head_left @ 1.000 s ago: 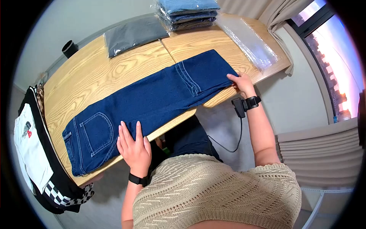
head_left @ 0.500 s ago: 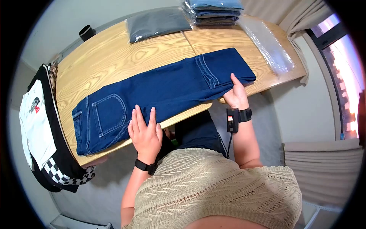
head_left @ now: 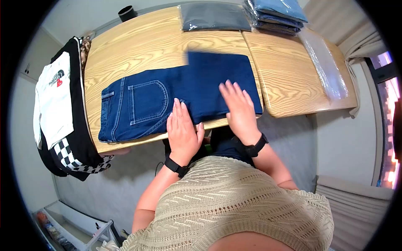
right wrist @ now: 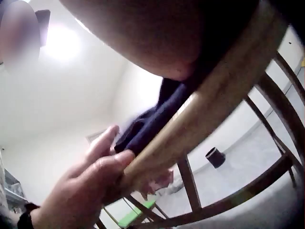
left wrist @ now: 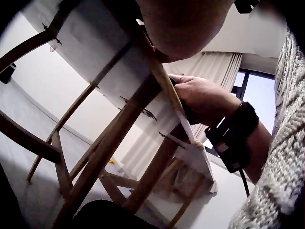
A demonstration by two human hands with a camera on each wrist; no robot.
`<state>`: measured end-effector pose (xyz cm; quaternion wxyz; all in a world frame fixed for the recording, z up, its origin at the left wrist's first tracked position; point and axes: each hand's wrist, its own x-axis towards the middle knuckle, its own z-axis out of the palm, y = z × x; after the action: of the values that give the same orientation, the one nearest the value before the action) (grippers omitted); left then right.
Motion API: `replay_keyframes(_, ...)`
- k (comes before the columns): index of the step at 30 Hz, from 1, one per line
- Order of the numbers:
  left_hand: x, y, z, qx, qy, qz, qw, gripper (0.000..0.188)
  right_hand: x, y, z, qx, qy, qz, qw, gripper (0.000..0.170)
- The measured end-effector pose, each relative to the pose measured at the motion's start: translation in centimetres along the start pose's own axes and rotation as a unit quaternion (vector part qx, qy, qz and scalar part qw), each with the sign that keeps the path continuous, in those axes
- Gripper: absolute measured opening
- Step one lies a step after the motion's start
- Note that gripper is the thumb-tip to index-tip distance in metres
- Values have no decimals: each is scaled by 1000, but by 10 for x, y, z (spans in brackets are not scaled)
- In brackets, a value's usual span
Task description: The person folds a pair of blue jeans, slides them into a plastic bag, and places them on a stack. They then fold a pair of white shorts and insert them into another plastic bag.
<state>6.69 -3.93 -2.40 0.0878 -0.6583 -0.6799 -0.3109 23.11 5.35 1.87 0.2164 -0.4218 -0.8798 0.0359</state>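
Observation:
Dark blue jeans lie along the table's front edge, back pocket facing up near the waistband at the left. Their leg end is doubled back over the thigh, and the flap's far left corner is blurred. My left hand rests with straight fingers on the denim, just left of the fold flap. On the doubled part lies my right hand, fingers straight and slightly spread. In the right wrist view the left hand shows at the table edge beside the jeans.
Behind the jeans lie a bagged dark garment and a stack of bagged jeans. Clear plastic bags lie at the right. Clothes, including a white printed shirt, hang at the left. A seam splits the wooden tabletop.
The jeans' leg end has been folded over to the left. My right hand has moved left from the hem onto the folded part, and the head view has shifted rightward.

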Motion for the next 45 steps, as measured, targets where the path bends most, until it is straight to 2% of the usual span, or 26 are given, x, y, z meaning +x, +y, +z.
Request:
replay_keyframes(3, -1, -1, 2, -61, 35, -13, 997, 90, -1, -1, 4, -5, -11, -4, 1000, 67)
replay_keyframes(4, -1, -3, 0, -33, 32, 15, 999, 95, -1, 0, 4, 5, -12, -1, 1000, 66)
replay_keyframes(7, -1, -5, 3, -31, 33, 24, 999, 95, -1, 1, 2, 18, -23, -3, 1000, 66)
replay_keyframes(9, 0, -4, 1, -46, 41, 17, 998, 91, -2, 4, -1, 36, -19, -1, 999, 66)
replay_keyframes(12, 4, 0, -6, -25, -5, 1, 1000, 73, -3, 3, -1, 34, -23, -13, 999, 65)
replay_keyframes(15, 4, -2, -5, -25, 17, 22, 999, 70, -5, 0, -1, 12, -30, -27, 999, 65)
replay_keyframes(19, 4, -2, -7, -39, -10, 2, 999, 66, -4, -2, -4, -9, -42, -48, 998, 58)
replay_keyframes(21, 3, -2, -7, -33, -18, 1, 999, 65, -1, -10, -12, 19, -57, -66, 996, 53)
replay_keyframes(23, 3, -2, -7, -34, -18, -1, 999, 65, 5, -23, -14, 152, -82, -120, 978, 50)
replay_keyframes(25, 3, -4, -10, -88, -5, -6, 996, 64, 5, -31, 2, 166, -84, -141, 972, 50)
replay_keyframes(26, 2, -8, -17, -143, -13, -12, 990, 63, 5, -37, 8, 121, -73, -149, 979, 51)
replay_keyframes(27, 3, -11, -25, -197, -20, -18, 980, 62, 5, -42, 13, 77, -60, -157, 983, 52)
replay_keyframes(28, 1, -18, -37, -305, -25, -35, 951, 58, 7, -46, 13, 57, -61, -152, 985, 55)
replay_keyframes(29, -3, -29, -51, -332, -17, -37, 942, 52, 8, -48, 11, 50, -72, -144, 986, 55)
replay_keyframes(31, -13, -61, -83, -190, 18, 20, 981, 50, 8, -49, 13, 42, -70, -142, 987, 56)
replay_keyframes(33, -21, -93, -113, -79, 29, 23, 996, 52, 7, -51, 14, 41, -69, -140, 987, 56)
replay_keyframes(35, -20, -112, -139, 45, -21, 1, 999, 54, 7, -52, 14, 26, -65, -138, 988, 55)
replay_keyframes(36, -21, -123, -145, 67, -54, 1, 996, 54, 8, -52, 14, 27, -63, -137, 988, 55)
replay_keyframes(37, -22, -134, -149, 89, -87, 0, 992, 54, 8, -52, 15, 26, -60, -138, 988, 55)
replay_keyframes(39, -18, -151, -151, 100, -98, 33, 990, 54, 7, -52, 16, 27, -57, -138, 988, 55)
replay_keyframes(41, -10, -159, -155, 65, -163, 41, 984, 53, 7, -52, 16, 23, -50, -137, 989, 55)
replay_keyframes(45, 13, -163, -165, 26, -155, 31, 987, 41, 7, -48, 20, 32, -42, -133, 990, 55)
